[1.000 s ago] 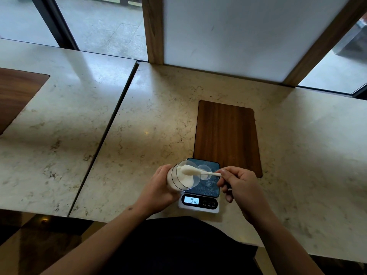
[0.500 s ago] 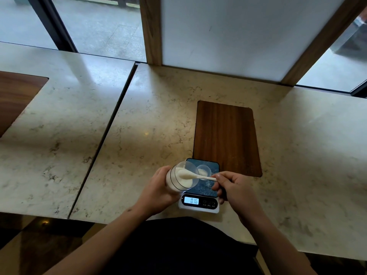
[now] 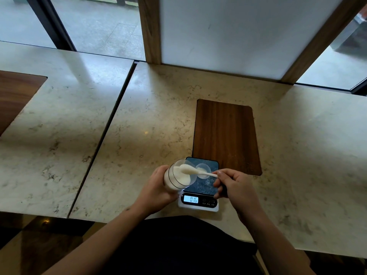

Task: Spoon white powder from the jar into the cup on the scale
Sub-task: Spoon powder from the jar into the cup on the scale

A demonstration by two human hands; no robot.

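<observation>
Over the scale [image 3: 198, 203] at the near edge of the surface [image 3: 139, 120], the left hand [image 3: 156, 187] grips the tilted jar [image 3: 176, 178], its mouth facing the small clear cup [image 3: 203, 170] on the platform. The right hand [image 3: 231, 184] pinches a white spoon [image 3: 195, 171], heaped with powder, at the jar mouth. Risks as I judge them: the heap sliding off before reaching the cup and dusting the platform, the spoon nudging the light cup over, or the tilted jar spilling.
</observation>
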